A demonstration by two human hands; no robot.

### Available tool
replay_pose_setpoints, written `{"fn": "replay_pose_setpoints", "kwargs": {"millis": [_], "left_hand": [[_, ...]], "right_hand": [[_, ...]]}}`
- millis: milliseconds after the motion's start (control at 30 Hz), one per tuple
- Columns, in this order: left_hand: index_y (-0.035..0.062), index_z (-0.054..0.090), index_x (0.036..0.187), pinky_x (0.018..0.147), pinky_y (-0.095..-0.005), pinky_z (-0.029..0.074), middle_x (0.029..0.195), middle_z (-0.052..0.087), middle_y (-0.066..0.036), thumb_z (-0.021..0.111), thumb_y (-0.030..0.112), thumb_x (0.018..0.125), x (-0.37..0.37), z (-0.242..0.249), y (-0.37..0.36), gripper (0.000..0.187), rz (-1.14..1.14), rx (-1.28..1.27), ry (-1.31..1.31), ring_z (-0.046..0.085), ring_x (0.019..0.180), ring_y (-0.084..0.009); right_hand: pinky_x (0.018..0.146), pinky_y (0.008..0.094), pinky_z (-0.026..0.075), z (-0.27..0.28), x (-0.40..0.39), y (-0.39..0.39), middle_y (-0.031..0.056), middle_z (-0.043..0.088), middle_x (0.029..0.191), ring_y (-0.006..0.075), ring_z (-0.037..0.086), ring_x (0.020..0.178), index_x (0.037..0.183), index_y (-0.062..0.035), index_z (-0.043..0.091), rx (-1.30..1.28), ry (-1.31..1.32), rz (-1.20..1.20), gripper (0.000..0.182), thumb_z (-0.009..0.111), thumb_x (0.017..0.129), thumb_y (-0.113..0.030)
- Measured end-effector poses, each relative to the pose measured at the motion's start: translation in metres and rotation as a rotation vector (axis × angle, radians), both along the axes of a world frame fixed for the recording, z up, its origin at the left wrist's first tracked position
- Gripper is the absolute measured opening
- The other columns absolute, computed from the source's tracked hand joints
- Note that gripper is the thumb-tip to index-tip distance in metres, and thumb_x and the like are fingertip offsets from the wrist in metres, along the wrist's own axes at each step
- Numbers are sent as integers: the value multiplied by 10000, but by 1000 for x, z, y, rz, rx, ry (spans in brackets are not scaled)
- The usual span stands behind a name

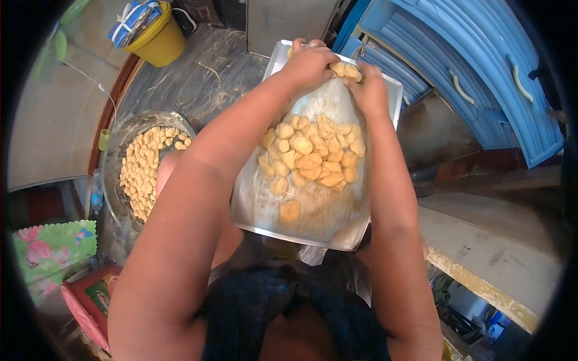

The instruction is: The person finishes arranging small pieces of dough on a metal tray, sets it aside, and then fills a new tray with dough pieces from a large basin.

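Observation:
A shallow metal tray [259,207] lies tilted over my lap, with a heap of flattened yellowish dough pieces [310,150] in its middle. One single dough piece [290,210] sits apart near the tray's close edge. At the far end, my left hand [309,63] bends its fingers over the tray, a ring on one finger. Beside it, my right hand [369,90] is closed about a few dough pieces [346,71] between the two hands. Another bit of dough shows by the left fingers, whose undersides are hidden.
On the floor at left stands a wide round basin [111,174] of many small dough pieces. A yellow bucket [158,42] with a blue bundle on top is behind it. Blue plastic drawers [451,66] rise at right, above a pale ledge [481,240].

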State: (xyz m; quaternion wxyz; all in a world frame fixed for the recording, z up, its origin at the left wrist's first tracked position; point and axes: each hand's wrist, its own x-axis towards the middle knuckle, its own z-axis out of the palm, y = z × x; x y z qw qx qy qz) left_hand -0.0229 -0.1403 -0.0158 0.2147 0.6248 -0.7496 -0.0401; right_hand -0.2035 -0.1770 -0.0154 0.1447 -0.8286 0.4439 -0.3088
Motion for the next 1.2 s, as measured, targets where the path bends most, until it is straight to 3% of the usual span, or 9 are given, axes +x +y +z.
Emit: {"fn": "replay_pose_setpoints", "kwargs": {"millis": [133,200,300,433,500,667,800,967,1200], "left_hand": [[173,608,1151,1016,-508,210,1195,580,-3,680,296,756,5,-4,9,420,23,-191,14,424,1235,-213],[180,579,1203,1014,-509,216,1259,534,-40,665,328,756,15,-1,14,479,114,-153,-47,405,1252,-249],[176,578,1211,1009,-501,231,1299,497,-83,660,373,747,26,5,25,511,236,-41,45,387,1265,-281],[135,580,1203,999,-486,252,1282,502,-116,655,377,755,37,31,67,514,209,97,69,397,1255,-291],[130,590,1192,985,-472,289,1258,520,-118,646,344,763,34,50,91,483,165,221,72,433,1219,-295],[73,615,1134,915,-381,442,1133,577,-152,617,223,790,25,58,121,375,50,431,138,574,1021,-325],[65,614,1124,914,-379,442,1155,566,-153,630,206,780,35,33,102,372,44,327,205,560,1047,-326],[84,574,1185,948,-383,422,1245,515,-111,683,203,742,48,19,51,471,185,-19,172,496,1137,-324],[78,585,1150,954,-405,411,1172,542,-122,704,164,719,37,7,23,455,138,70,178,492,1122,-330]], "right_hand": [[811,341,458,26,-10,32,132,593,1013,273,581,908,1104,-36,598,221,32,51,446,739,722,-218],[799,333,446,12,-16,54,104,584,980,236,560,911,971,-35,615,438,104,507,324,732,727,-213],[808,313,435,23,-20,58,101,573,1000,208,539,937,874,-37,617,628,192,684,231,707,754,-214],[739,259,452,35,-48,36,38,618,850,132,573,776,821,-39,643,944,-244,388,157,696,765,-176],[713,252,458,39,-58,26,28,612,803,116,569,739,828,-29,645,878,-372,157,166,703,777,-177],[768,325,481,-2,-53,17,113,622,921,247,611,825,961,-47,675,110,81,68,247,711,749,-169],[818,364,470,6,-55,4,127,610,966,305,584,910,1006,-76,679,230,109,11,276,710,748,-170],[821,368,466,-13,-47,-9,132,604,947,317,575,902,1019,-85,682,-63,-21,-98,277,698,757,-173],[865,384,429,-8,-41,-21,104,605,1012,304,552,976,1047,-121,678,53,27,-46,292,683,767,-205]]}}
